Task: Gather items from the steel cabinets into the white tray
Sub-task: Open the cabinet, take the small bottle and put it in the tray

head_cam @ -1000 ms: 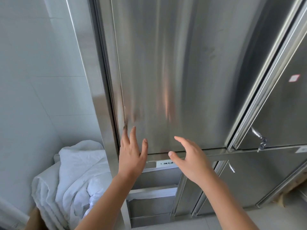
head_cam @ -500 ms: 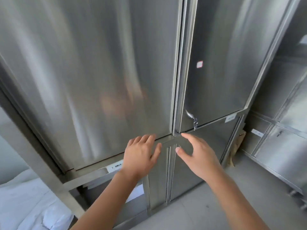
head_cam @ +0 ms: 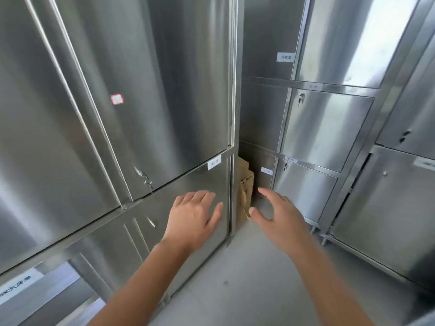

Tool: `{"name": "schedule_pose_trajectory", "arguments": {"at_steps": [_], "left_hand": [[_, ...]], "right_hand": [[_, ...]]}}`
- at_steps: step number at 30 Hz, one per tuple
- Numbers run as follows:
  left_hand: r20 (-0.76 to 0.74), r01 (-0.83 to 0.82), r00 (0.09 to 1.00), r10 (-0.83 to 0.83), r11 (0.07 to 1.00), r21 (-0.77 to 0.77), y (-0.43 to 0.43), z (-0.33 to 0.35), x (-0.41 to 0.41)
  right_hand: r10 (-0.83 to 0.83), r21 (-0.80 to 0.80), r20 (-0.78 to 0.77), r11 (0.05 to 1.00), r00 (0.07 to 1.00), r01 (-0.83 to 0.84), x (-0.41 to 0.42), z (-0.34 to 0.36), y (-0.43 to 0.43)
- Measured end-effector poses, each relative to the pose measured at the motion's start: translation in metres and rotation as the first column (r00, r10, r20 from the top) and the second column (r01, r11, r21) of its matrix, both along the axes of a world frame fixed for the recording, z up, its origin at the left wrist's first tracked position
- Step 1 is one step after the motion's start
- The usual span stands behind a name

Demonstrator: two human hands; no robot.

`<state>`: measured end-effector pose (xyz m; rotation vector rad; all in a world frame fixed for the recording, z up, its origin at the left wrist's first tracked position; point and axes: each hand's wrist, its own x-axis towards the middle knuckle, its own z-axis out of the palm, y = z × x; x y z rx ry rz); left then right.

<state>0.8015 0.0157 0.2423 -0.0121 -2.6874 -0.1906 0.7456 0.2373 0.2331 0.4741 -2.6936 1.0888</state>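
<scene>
A: Holding anything?
B: No. The left hand [head_cam: 195,217] and right hand [head_cam: 281,216] are relaxed, fingers spread.
A: And ahead?
B: Tall brushed-steel cabinets [head_cam: 164,78], front and right; brown cardboard [head_cam: 246,184] in the corner between them.

The view swings on to the right and the white bedding drops out at eight o'clock, while a second bank of steel cabinets [head_cam: 324,128] comes in from one to four o'clock, with a torn cardboard box [head_cam: 244,184] wedged in the corner between the banks. The left hand [head_cam: 193,217] slides off the seam under the tall door [head_cam: 164,90] and now spreads before the lower door [head_cam: 207,182], at four o'clock of the hooked latch [head_cam: 143,176]. The right hand [head_cam: 280,215] leaves that latch behind and reaches in front of the corner gap, thumb tip just at five o'clock of the box.
</scene>
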Motion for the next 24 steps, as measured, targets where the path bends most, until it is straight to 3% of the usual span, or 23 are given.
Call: {"name": "schedule_pose_trajectory", "arguments": {"at_steps": [14,24], "left_hand": [[0.074,0.119,0.99,-0.12,0.993,0.013,0.074,-0.017,-0.116],[0.118,0.101,0.987,-0.107,0.993,0.054,0.082,-0.019,-0.263]], "right_hand": [[-0.085,0.031,0.054,0.996,0.995,0.083,-0.088,-0.028,0.08],[-0.081,0.082,0.062,0.994,0.995,0.075,-0.228,-0.015,0.079]]}}
